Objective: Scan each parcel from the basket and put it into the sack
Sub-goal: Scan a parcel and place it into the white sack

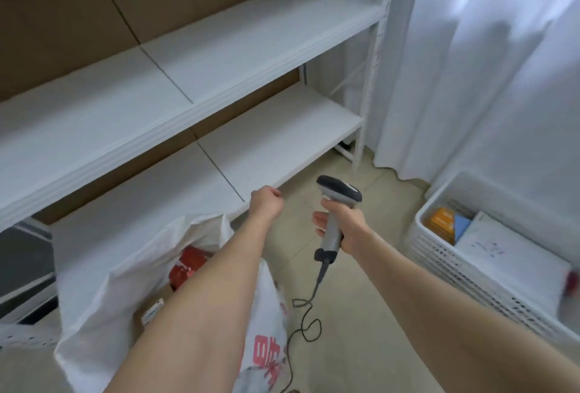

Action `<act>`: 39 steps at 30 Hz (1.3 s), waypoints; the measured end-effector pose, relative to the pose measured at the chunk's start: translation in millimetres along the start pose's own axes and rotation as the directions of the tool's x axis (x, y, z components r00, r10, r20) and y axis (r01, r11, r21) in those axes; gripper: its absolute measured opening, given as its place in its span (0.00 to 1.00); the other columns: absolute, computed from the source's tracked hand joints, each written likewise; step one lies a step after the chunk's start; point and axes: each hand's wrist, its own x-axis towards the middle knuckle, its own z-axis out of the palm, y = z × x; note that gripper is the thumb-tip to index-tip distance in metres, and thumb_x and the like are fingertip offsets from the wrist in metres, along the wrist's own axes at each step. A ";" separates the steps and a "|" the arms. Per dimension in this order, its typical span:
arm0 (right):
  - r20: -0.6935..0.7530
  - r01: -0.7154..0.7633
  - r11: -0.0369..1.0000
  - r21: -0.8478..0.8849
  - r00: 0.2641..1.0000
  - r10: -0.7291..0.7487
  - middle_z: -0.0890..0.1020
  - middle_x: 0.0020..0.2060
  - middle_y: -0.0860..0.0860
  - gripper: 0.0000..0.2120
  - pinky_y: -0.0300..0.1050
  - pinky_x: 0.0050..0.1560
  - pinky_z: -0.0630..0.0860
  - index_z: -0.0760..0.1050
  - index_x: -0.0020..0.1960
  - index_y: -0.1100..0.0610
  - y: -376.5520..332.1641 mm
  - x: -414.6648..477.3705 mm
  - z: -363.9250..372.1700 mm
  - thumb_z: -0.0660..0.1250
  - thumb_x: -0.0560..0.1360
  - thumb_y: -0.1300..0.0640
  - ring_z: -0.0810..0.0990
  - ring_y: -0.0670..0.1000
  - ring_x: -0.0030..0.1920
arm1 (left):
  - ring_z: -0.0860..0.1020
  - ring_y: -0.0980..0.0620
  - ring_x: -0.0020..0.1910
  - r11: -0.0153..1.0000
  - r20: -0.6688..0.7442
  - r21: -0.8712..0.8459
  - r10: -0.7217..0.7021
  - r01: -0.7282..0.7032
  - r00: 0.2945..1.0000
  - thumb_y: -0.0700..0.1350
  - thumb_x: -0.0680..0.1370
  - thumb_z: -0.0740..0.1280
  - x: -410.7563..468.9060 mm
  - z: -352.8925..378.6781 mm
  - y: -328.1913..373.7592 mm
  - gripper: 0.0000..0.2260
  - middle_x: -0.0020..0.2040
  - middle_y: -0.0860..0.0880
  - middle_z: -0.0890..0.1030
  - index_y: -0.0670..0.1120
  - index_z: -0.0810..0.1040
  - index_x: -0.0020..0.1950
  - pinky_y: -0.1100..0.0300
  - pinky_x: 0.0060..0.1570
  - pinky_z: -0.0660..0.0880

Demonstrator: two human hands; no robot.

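Note:
My right hand grips the handle of a grey barcode scanner, its dark head pointing up and left, its cord trailing to the floor. My left hand hovers above the floor beside the lower shelf edge, fingers curled, holding nothing. Below my left forearm stands the white sack with red print, mouth open; a red parcel lies inside. At the right, the white perforated basket holds an orange parcel, a blue one and a white mailer.
White metal shelving with brown backing fills the left and middle. A white curtain hangs at the right behind the basket. Beige floor tiles lie between sack and basket.

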 end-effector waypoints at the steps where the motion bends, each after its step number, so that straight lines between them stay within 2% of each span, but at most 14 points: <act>1: -0.030 0.014 0.999 0.038 0.999 -0.012 0.82 0.41 0.60 0.03 0.51 0.46 0.78 0.75 0.48 0.58 -13.7 -5.3 -23.7 0.69 0.77 0.60 0.81 0.56 0.40 | 0.75 0.47 0.61 0.999 0.013 -0.002 0.038 -0.038 0.999 0.38 0.77 0.60 -6.3 12.2 29.3 0.15 0.64 0.46 0.75 0.45 0.79 0.61 0.61 0.56 0.71; 5: -0.160 0.059 0.984 0.168 0.987 -0.032 0.80 0.36 0.57 0.03 0.48 0.41 0.78 0.75 0.48 0.60 -60.8 -21.7 -123.5 0.68 0.76 0.61 0.80 0.54 0.35 | 0.75 0.48 0.62 0.986 0.052 0.016 0.163 -0.164 0.985 0.38 0.77 0.62 -37.5 68.7 137.6 0.14 0.65 0.47 0.75 0.46 0.79 0.61 0.61 0.56 0.71; 8: -0.226 0.086 0.966 0.243 0.974 -0.030 0.79 0.35 0.55 0.04 0.47 0.40 0.78 0.74 0.48 0.60 -85.3 -30.2 -194.2 0.68 0.77 0.61 0.78 0.52 0.34 | 0.75 0.48 0.61 0.973 0.097 0.034 0.226 -0.230 0.969 0.39 0.77 0.63 -62.4 119.5 204.1 0.13 0.65 0.47 0.75 0.47 0.79 0.60 0.59 0.58 0.71; 11: -0.282 0.115 0.931 0.346 0.959 -0.014 0.78 0.33 0.57 0.04 0.48 0.39 0.76 0.73 0.45 0.61 -101.2 -31.1 -256.2 0.67 0.77 0.63 0.77 0.53 0.32 | 0.74 0.47 0.62 0.955 0.167 0.038 0.284 -0.294 0.944 0.40 0.77 0.64 -85.9 174.5 259.4 0.13 0.65 0.46 0.76 0.46 0.79 0.60 0.58 0.62 0.71; 15: -0.377 0.166 0.879 0.447 0.926 0.016 0.77 0.31 0.56 0.03 0.46 0.32 0.77 0.73 0.49 0.63 -114.0 -19.1 -327.4 0.67 0.76 0.64 0.76 0.52 0.30 | 0.74 0.45 0.62 0.934 0.270 0.033 0.335 -0.356 0.903 0.37 0.77 0.63 -106.0 247.1 316.9 0.13 0.63 0.44 0.76 0.44 0.78 0.60 0.55 0.64 0.71; 17: -0.406 0.178 0.857 0.484 0.913 0.040 0.77 0.31 0.57 0.03 0.47 0.35 0.77 0.73 0.47 0.63 -121.4 -7.4 -361.6 0.67 0.76 0.64 0.76 0.53 0.31 | 0.75 0.44 0.61 0.926 0.315 0.041 0.344 -0.375 0.885 0.36 0.76 0.63 -107.8 281.7 341.3 0.13 0.62 0.43 0.77 0.44 0.78 0.59 0.53 0.63 0.72; 20: -0.437 0.175 0.835 0.521 0.896 0.084 0.79 0.33 0.57 0.04 0.49 0.43 0.78 0.74 0.47 0.63 -133.9 15.8 -412.7 0.68 0.76 0.62 0.77 0.52 0.32 | 0.75 0.44 0.61 0.917 0.387 0.067 0.340 -0.394 0.857 0.36 0.76 0.62 -100.5 334.5 374.1 0.13 0.62 0.42 0.76 0.44 0.77 0.60 0.53 0.63 0.72; 25: -0.540 0.202 0.825 0.528 0.830 0.143 0.78 0.32 0.56 0.05 0.48 0.38 0.77 0.74 0.43 0.62 -158.3 73.4 -498.4 0.68 0.76 0.62 0.77 0.52 0.32 | 0.75 0.44 0.61 0.913 0.483 0.093 0.308 -0.398 0.820 0.35 0.77 0.62 -67.1 432.4 426.2 0.13 0.62 0.42 0.76 0.44 0.76 0.60 0.54 0.62 0.72; 29: -0.595 0.196 0.829 0.523 0.780 0.191 0.78 0.33 0.57 0.03 0.47 0.37 0.77 0.75 0.46 0.63 -174.4 136.3 -567.3 0.68 0.76 0.63 0.77 0.52 0.32 | 0.73 0.45 0.64 0.897 0.561 0.146 0.272 -0.417 0.782 0.35 0.78 0.63 -26.7 517.4 459.6 0.15 0.65 0.42 0.75 0.42 0.75 0.64 0.57 0.62 0.72; 33: -0.630 0.165 0.839 0.518 0.737 0.244 0.80 0.35 0.57 0.05 0.49 0.42 0.79 0.76 0.48 0.64 -164.9 195.4 -628.5 0.70 0.75 0.64 0.79 0.52 0.33 | 0.72 0.44 0.66 0.888 0.631 0.214 0.192 -0.407 0.752 0.34 0.78 0.62 5.4 599.2 466.5 0.17 0.67 0.41 0.73 0.41 0.72 0.66 0.53 0.65 0.70; 39: -0.619 0.073 0.835 0.546 0.707 0.343 0.80 0.35 0.59 0.04 0.51 0.41 0.80 0.75 0.45 0.63 -111.0 300.3 -709.5 0.70 0.75 0.64 0.79 0.53 0.33 | 0.72 0.43 0.64 0.912 0.680 0.261 0.059 -0.316 0.731 0.40 0.79 0.65 54.8 722.0 431.6 0.20 0.68 0.41 0.70 0.40 0.67 0.70 0.56 0.60 0.70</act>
